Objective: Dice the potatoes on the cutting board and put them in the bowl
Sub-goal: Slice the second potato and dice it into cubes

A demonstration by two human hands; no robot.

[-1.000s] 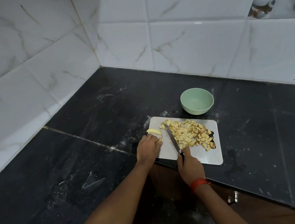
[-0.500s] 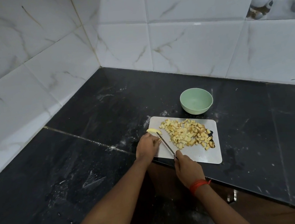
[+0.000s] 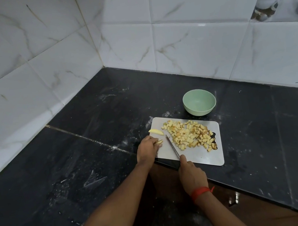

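Note:
A white cutting board lies at the counter's front edge. A heap of diced potato covers its middle and right. One potato wedge lies at the board's far left corner. My left hand pinches a few potato strips on the board's left side. My right hand grips the handle of a knife, whose blade points away from me between the strips and the heap. A pale green bowl, with nothing in it, stands just behind the board.
The black stone counter carries white smears and a seam running diagonally. White marble tiles form walls at the back and left, meeting in a corner. The counter's front edge cuts in below my arms.
The knife has swung off the diced heap and now lies to its left, close to the strips. My left hand stays on the strips at the board's left side.

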